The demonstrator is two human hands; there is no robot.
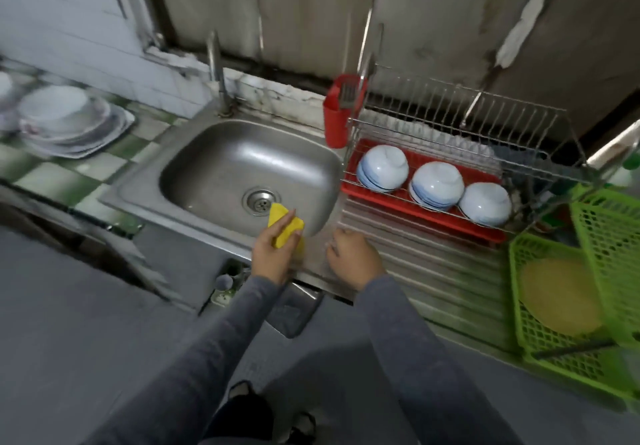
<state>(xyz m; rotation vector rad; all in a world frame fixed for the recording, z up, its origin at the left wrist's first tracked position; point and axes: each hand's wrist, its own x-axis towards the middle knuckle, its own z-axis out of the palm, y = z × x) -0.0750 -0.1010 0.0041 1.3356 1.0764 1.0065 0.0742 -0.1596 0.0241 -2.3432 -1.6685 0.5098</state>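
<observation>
My left hand (272,254) grips a folded yellow cloth (284,224) at the front right rim of the steel sink (194,174). The cloth's tip points toward the drain (261,202). My right hand (351,257) rests on the ribbed steel drainboard (433,261) just right of the basin, fingers bent down against the metal, holding nothing. Both arms wear grey sleeves.
A wire dish rack (485,126) with a red tray (353,186) holds three upturned white bowls (436,185). A red utensil holder (337,115) hangs at its left. Green plastic baskets (606,236) stand at right. Stacked plates (69,122) sit on the tiled counter left. The tap (218,70) rises behind the sink.
</observation>
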